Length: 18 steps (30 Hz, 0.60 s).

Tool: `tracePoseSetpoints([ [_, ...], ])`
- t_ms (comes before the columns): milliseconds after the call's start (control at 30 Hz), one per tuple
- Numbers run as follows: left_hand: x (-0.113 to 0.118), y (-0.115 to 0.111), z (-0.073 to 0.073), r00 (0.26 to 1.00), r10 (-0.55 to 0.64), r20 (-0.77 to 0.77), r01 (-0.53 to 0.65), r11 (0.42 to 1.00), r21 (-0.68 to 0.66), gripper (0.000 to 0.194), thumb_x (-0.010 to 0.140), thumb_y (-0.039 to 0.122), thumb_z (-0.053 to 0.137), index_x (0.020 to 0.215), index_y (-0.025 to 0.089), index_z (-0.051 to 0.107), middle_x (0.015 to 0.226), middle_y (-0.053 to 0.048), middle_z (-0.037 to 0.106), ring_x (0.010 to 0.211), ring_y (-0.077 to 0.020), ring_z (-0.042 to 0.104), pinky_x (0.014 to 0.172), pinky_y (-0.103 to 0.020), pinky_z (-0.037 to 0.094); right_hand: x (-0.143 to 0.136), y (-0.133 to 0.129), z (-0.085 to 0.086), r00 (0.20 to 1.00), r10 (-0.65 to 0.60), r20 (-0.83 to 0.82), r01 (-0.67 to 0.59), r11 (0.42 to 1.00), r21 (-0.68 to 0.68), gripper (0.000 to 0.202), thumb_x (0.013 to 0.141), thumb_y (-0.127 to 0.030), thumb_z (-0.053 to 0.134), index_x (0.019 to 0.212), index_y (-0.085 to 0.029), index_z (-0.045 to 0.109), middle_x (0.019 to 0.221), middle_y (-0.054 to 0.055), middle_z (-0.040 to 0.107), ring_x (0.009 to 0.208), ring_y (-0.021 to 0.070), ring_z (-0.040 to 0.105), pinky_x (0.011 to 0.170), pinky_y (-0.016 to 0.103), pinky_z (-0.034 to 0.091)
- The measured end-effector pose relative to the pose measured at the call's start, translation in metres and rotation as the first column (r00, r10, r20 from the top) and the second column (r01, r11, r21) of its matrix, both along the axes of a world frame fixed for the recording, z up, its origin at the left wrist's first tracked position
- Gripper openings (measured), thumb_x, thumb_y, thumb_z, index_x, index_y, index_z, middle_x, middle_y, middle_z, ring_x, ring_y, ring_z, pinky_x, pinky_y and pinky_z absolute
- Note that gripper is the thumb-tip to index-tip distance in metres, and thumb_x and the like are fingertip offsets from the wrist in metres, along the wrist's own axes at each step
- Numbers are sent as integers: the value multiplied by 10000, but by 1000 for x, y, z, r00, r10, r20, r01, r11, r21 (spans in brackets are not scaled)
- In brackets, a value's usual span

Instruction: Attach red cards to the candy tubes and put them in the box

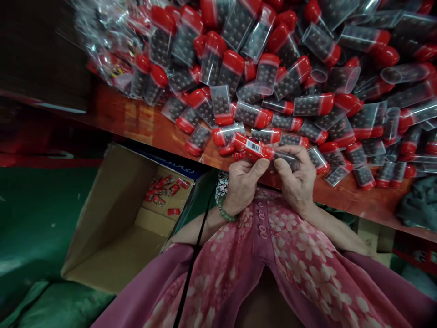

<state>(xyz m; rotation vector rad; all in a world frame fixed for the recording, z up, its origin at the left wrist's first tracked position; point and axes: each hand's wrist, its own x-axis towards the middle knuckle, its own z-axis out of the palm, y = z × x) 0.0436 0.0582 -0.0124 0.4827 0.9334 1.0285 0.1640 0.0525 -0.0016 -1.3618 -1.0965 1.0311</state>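
Observation:
My left hand [242,182] is closed round a red printed wrapper [251,146] with a white barcode, near the table's front edge. Beside it, my right hand [297,175] pinches a clear tube [286,159] with dark contents. Wrapper and tube meet end to end between my thumbs; whether they are joined I cannot tell. More red wrapper pieces show just behind my left fingers. Clear containers with red caps and dark beads [251,114] lie piled right behind both hands.
An open cardboard box [102,218] stands below the table [119,114] at left, with several small red packets [164,187] inside. Clear plastic bags [109,45] lie at the back left. Dark cloth [419,202] sits at the right edge.

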Motion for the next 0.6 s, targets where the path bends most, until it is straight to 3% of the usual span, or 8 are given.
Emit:
tracePoseSetpoints([
  [67, 1, 1, -2, 1000, 11, -13, -11, 1000, 23, 482, 772, 655, 826, 947, 206, 833, 1075, -87, 828, 1083, -246, 775, 1019, -369, 602, -1, -1, -1, 999, -32, 39, 30, 998, 58, 282, 930, -534, 733, 1009, -271, 671, 966, 0, 736, 747, 133, 690, 674, 265, 595],
  [100, 0, 2, -3, 1000, 25, -10, -24, 999, 36, 471, 776, 652, 825, 931, 207, 832, 1031, -81, 831, 1031, -235, 784, 980, -360, 616, 0, 0, 0, 1000, 9, 27, -10, 999, 45, 319, 947, -577, 692, 1048, -276, 662, 1005, 6, 733, 725, 130, 679, 661, 271, 592],
  [200, -5, 9, -3, 994, 108, 4, -108, 993, 55, 438, 792, 634, 821, 900, 210, 830, 909, -60, 826, 884, -208, 791, 866, -338, 644, 11, 3, 8, 958, 287, -24, -288, 952, -105, 401, 1014, -614, 552, 1237, -289, 626, 1119, 25, 723, 710, 123, 661, 662, 288, 585],
  [300, -10, 13, -7, 989, 150, -6, -149, 985, 92, 445, 809, 630, 808, 937, 204, 829, 933, -66, 826, 899, -206, 790, 888, -335, 639, 19, 4, 14, 891, 452, 34, -434, 874, -219, 344, 1032, -509, 581, 1254, -251, 634, 962, 11, 710, 728, 129, 641, 664, 272, 545],
  [433, -12, 9, -15, 993, 110, -42, -105, 990, 97, 452, 848, 634, 768, 961, 200, 823, 882, -54, 818, 753, -166, 760, 766, -296, 630, 13, 1, 8, 905, 417, -81, -424, 874, -238, 274, 1031, -466, 591, 1153, -225, 636, 749, -37, 637, 644, 118, 617, 613, 248, 514],
  [500, -12, 7, -15, 993, 105, -59, -98, 990, 98, 455, 876, 637, 734, 996, 206, 820, 901, -55, 821, 763, -165, 760, 743, -285, 623, 7, -1, 2, 931, 363, -35, -363, 913, -188, 247, 1021, -437, 612, 1155, -231, 635, 816, -24, 669, 665, 115, 632, 634, 253, 528],
  [600, -15, 10, -10, 996, 72, -54, -65, 990, 123, 450, 872, 624, 745, 1030, 208, 813, 990, -73, 829, 929, -206, 784, 859, -320, 632, 3, 0, -2, 946, 321, 55, -312, 941, -132, 205, 1004, -372, 646, 1163, -243, 648, 886, -12, 696, 700, 109, 646, 661, 250, 537],
])
